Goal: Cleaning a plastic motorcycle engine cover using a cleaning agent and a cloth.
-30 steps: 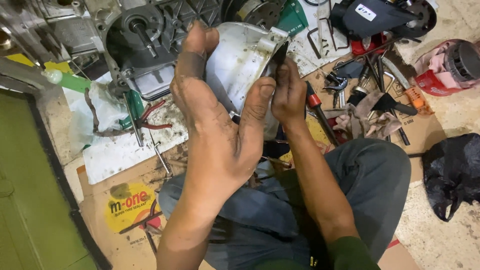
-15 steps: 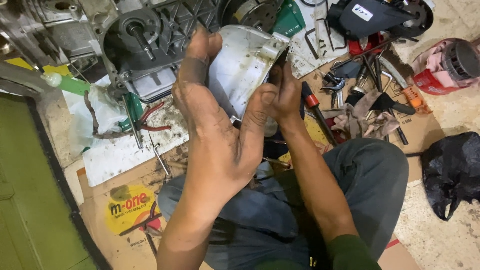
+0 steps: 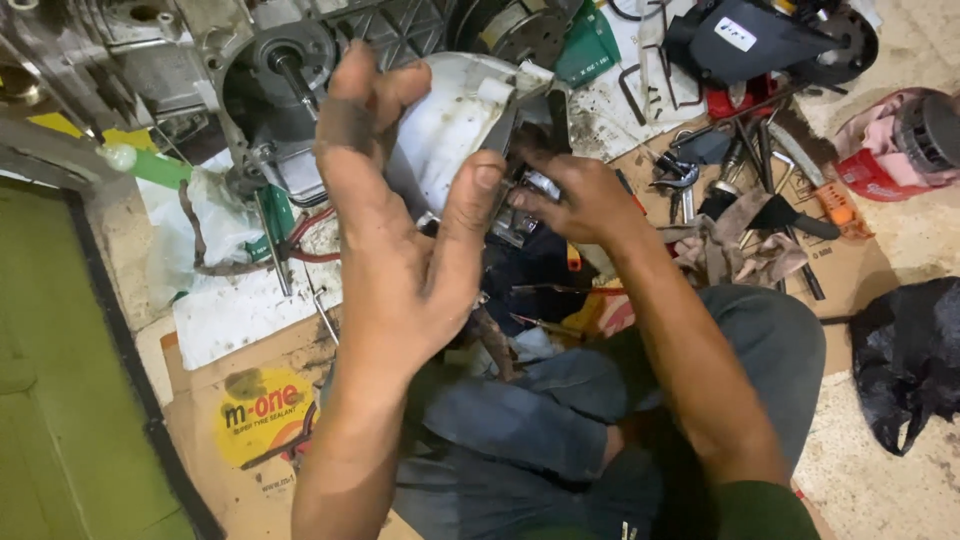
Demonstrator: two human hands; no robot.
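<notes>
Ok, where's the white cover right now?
In the head view, top centre: the white cover is held up between the left hand and right hand, in front of the engine.

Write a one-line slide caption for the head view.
Left hand grips a white engine cover while right hand works its metal edge, above scattered tools.

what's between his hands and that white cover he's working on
Nothing visible. The left hand grips the white cover directly, thumb on its edge. The right hand has its fingertips on the metal part beside the cover.

Both hands (image 3: 400,230) (image 3: 575,195) raised, fingers curled, gripping.
</notes>
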